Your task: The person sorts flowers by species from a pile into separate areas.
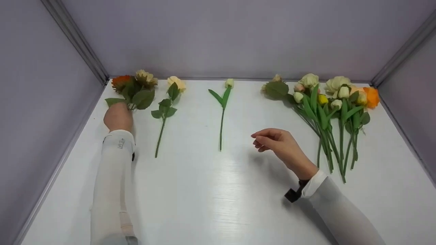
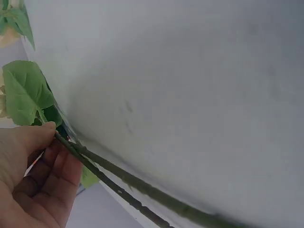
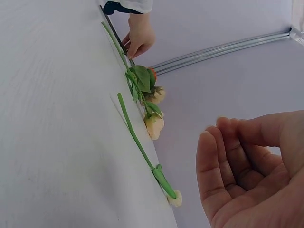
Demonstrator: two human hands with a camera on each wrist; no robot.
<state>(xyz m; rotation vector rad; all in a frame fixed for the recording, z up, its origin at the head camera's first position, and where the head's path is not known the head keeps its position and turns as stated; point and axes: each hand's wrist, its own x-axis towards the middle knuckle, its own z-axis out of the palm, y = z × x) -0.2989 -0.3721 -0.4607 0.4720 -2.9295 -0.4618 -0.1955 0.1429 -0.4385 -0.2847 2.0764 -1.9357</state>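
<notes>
At the far left of the table, my left hand (image 1: 118, 117) pinches a green flower stem (image 2: 118, 190) between thumb and fingers, just below a broad leaf (image 2: 28, 92). A second stem (image 2: 156, 194) crosses behind it. Above this hand lie an orange-red flower (image 1: 121, 82) and a cream flower (image 1: 146, 79); which bloom the pinched stem bears I cannot tell. My right hand (image 1: 276, 144) hovers over the table with loosely curled fingers, holding nothing. Left of it lies a single white tulip (image 1: 229, 83), its stem toward me.
A peach rose (image 1: 176, 84) lies between the left hand and the tulip. On the right, several tulips, roses and other flowers (image 1: 335, 109) lie bunched, with an orange bloom (image 1: 371, 97) at the outer side. Grey panels (image 1: 221, 37) wall in the white table (image 1: 190, 197).
</notes>
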